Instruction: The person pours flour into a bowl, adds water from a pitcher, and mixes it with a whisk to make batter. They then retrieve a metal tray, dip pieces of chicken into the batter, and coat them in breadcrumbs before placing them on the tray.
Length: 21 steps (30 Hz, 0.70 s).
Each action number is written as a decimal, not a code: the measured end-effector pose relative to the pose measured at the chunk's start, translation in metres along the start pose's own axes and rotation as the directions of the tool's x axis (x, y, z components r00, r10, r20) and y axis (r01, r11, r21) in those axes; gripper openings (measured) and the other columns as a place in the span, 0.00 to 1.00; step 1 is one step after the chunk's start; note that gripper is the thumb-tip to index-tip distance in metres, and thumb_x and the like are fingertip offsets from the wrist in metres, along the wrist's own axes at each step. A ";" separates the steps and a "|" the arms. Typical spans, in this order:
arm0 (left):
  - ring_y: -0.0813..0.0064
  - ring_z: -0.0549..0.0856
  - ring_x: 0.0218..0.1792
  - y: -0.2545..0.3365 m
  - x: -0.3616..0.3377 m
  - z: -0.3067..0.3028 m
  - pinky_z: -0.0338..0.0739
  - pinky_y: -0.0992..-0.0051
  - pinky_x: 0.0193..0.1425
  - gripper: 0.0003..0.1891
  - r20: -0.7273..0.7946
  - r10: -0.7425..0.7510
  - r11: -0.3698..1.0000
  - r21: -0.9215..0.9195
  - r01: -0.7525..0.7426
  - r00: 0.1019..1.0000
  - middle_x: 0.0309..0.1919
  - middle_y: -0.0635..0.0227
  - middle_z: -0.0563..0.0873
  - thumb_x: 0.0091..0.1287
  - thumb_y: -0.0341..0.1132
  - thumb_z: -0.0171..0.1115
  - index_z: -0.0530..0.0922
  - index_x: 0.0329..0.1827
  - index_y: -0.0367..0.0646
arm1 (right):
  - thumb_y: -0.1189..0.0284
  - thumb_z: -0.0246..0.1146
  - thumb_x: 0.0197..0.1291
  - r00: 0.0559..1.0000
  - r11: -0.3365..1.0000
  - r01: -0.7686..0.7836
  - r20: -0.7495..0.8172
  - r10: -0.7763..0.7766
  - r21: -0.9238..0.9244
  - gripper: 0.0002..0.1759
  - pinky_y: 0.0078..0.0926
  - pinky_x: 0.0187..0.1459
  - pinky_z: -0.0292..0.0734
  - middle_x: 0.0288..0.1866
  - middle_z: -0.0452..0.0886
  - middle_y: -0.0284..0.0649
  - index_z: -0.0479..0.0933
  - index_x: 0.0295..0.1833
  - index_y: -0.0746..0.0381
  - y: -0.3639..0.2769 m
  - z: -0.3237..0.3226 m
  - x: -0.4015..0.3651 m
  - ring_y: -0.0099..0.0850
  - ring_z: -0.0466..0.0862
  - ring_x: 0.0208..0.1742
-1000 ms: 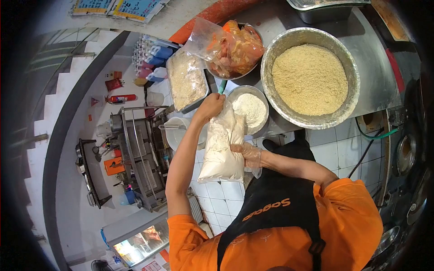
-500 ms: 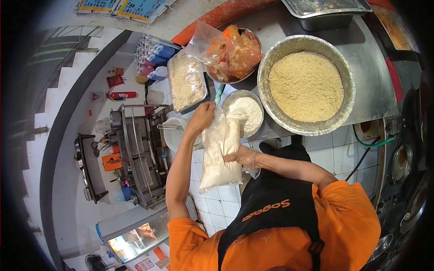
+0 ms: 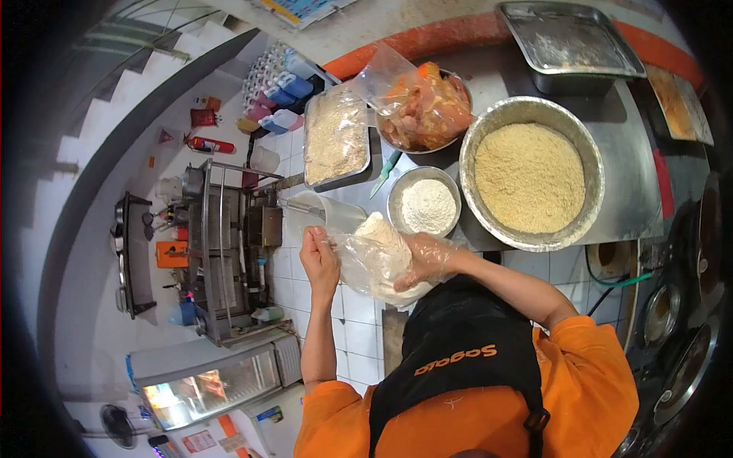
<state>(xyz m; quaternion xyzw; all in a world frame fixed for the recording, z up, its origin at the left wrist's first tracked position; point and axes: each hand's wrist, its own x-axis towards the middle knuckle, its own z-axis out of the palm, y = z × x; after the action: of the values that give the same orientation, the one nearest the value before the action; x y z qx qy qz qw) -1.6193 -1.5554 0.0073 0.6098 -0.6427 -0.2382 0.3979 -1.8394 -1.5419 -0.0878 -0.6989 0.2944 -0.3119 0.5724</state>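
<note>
A clear plastic bag of white flour [image 3: 382,256] is held in front of my apron, bunched and tilted. My left hand [image 3: 319,258] is closed on the loose plastic at the bag's left side. Wearing a thin clear glove, my right hand [image 3: 427,262] grips the filled part from the right. Just beyond the bag sits a metal bowl [image 3: 393,210] with a mound of flour [image 3: 430,207] in it. A white bucket [image 3: 340,212] with a metal utensil [image 3: 304,206] across its rim stands beyond my left hand.
On the steel table [image 3: 637,172] stand a large pot of yellowish crumbs [image 3: 531,179], a bowl of orange marinated meat [image 3: 427,111], a plastic-covered tray of crumbs [image 3: 336,137] and a green-handled tool [image 3: 385,174]. A metal tray [image 3: 569,38] is at the back right. Pans line the right side.
The bag has gone from hanging long and upright to bunched and tilted, now apart from the flour bowl. Both hands still hold it. The view has shifted a little.
</note>
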 end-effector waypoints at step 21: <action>0.60 0.80 0.19 0.003 0.203 0.001 0.71 0.65 0.26 0.12 -0.029 0.582 0.809 0.129 -0.574 0.813 0.19 0.53 0.75 0.78 0.35 0.51 0.72 0.37 0.37 | 0.48 0.81 0.34 0.929 0.846 0.050 -0.286 -0.234 -0.531 0.58 0.43 0.65 0.71 0.61 0.80 0.53 0.64 0.72 0.56 -0.008 -0.116 0.157 0.51 0.78 0.64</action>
<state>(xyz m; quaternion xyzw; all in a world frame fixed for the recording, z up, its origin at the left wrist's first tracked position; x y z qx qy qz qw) -1.6101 -1.7528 0.0541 0.4149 -0.7965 -0.0483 0.4372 -1.8295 -1.7324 -0.0470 -0.7817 0.4078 -0.3799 0.2800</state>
